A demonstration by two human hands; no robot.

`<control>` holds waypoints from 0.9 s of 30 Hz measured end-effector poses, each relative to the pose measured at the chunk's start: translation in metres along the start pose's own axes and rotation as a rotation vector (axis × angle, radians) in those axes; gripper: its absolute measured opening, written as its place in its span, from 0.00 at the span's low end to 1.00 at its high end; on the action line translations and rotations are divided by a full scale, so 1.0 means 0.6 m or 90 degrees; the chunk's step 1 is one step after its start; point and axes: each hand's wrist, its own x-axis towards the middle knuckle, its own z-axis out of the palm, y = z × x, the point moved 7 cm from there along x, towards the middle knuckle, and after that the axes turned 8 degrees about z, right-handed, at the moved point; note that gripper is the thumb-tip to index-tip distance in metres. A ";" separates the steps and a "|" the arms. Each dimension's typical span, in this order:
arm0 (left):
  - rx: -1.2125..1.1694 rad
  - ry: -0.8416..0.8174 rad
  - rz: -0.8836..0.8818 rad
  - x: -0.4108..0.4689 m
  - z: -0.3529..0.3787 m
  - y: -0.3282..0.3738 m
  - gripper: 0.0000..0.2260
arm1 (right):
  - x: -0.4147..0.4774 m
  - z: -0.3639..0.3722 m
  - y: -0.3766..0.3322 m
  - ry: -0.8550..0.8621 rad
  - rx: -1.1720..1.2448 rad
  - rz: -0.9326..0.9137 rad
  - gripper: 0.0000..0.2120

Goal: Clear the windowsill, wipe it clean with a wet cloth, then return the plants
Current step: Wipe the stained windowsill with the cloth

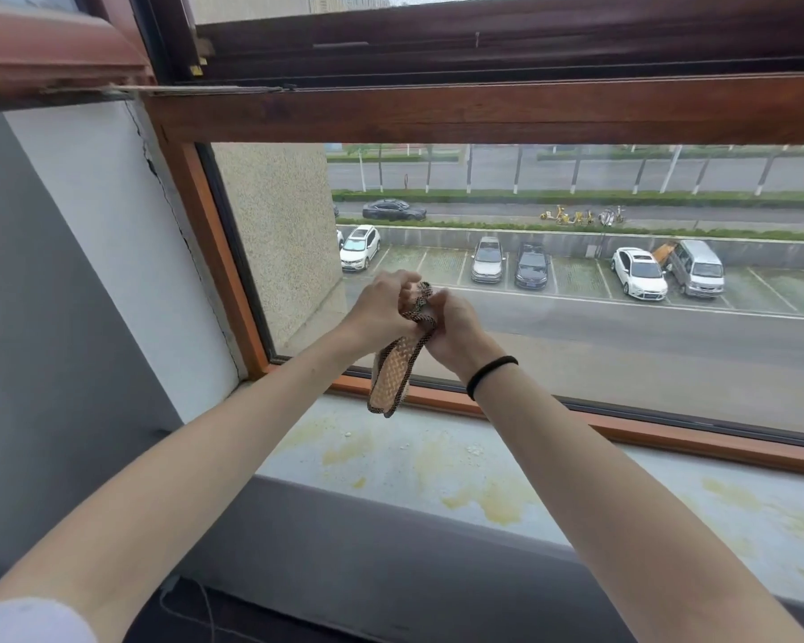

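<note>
Both my hands are raised in front of the window pane, pressed close together around a small cloth (393,380). The cloth is beige with a waffle pattern and a dark braided edge; its lower part hangs down towards the sill. My left hand (381,308) grips its upper end with curled fingers. My right hand (456,331) grips the same bunched part from the right; a black band circles that wrist. Below them lies the pale grey windowsill (437,466), marked with yellowish stains and a few white crumbs. No plants are in view.
A brown wooden window frame (437,111) runs above and along the sill's far edge. A white side wall (126,252) with a crack closes the sill on the left. Below the sill is a grey wall with a thin cable (205,605). Parked cars show through the glass.
</note>
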 end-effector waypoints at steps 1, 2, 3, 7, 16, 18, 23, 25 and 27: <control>0.028 0.036 -0.001 -0.002 -0.005 -0.001 0.26 | 0.000 -0.004 0.000 0.004 0.015 0.006 0.10; 0.048 0.076 -0.005 -0.003 -0.011 -0.003 0.21 | -0.003 -0.006 -0.001 0.003 0.032 0.011 0.12; 0.064 0.108 -0.008 -0.005 -0.016 -0.003 0.17 | -0.004 -0.005 -0.001 -0.013 0.065 0.019 0.14; 0.143 0.064 0.035 -0.007 -0.008 0.008 0.10 | -0.014 0.004 -0.002 -0.066 0.143 0.036 0.17; -0.248 0.170 -0.212 -0.021 -0.021 -0.054 0.05 | -0.022 -0.011 0.002 -0.052 0.097 0.050 0.10; -0.490 0.234 -0.346 -0.032 -0.019 -0.080 0.06 | -0.029 -0.012 -0.001 -0.059 0.109 0.067 0.12; -0.706 0.309 -0.484 -0.045 -0.029 -0.105 0.20 | -0.027 -0.016 -0.003 0.029 -0.037 0.092 0.11; -0.717 0.302 -0.498 -0.044 -0.032 -0.108 0.10 | -0.021 -0.022 0.002 0.058 -0.070 0.108 0.15; -0.709 0.261 -0.502 -0.043 -0.030 -0.105 0.06 | -0.021 -0.024 0.006 0.076 -0.083 0.118 0.13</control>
